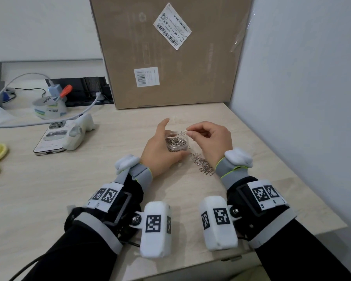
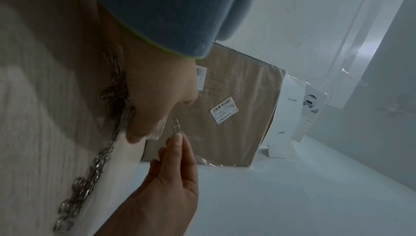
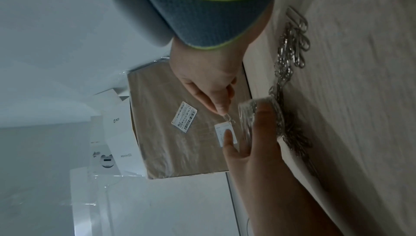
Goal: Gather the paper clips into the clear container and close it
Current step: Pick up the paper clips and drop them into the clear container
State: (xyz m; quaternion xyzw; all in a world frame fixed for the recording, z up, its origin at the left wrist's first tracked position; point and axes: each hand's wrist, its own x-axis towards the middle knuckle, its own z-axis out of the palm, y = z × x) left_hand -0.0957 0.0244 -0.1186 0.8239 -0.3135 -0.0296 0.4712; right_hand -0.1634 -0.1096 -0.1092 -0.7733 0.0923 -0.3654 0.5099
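My left hand (image 1: 160,148) wraps around a small clear container (image 1: 175,143) standing on the wooden table (image 1: 89,179), with many silver paper clips inside. My right hand (image 1: 190,132) pinches a single paper clip (image 1: 183,132) just above the container's open top. More paper clips (image 1: 203,165) lie in a linked trail on the table, between the container and my right wrist. The right wrist view shows the pinched clip (image 3: 228,117) beside the container (image 3: 249,115). In the left wrist view the trail of clips (image 2: 99,161) runs under my left palm. No lid is visible.
A large cardboard box (image 1: 170,53) stands just behind my hands, and a white wall (image 1: 302,98) lies close on the right. To the left lie a phone (image 1: 51,138), a white device (image 1: 79,130), a tape roll (image 1: 49,109) and cables. The table's front edge is near my forearms.
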